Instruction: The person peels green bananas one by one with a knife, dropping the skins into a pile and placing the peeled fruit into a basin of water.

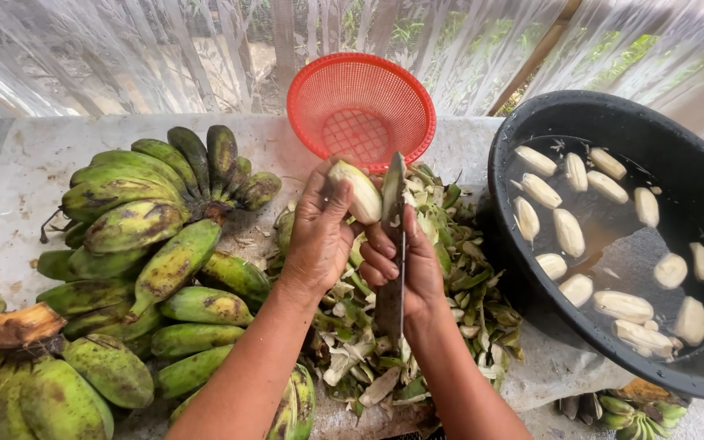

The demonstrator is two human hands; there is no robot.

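My left hand (317,238) grips a partly peeled banana (357,191), pale flesh showing at its top. My right hand (407,265) holds a long knife (391,236) upright, its blade against the banana's right side. Both hands hover over a heap of green banana peels (417,293) on the table.
Bunches of green unpeeled bananas (148,244) fill the left of the grey table (26,179). A red mesh basket (361,108) leans at the back. A black basin (531,147) on the right holds water and several peeled bananas (568,231). More green bananas (637,411) lie at the bottom right.
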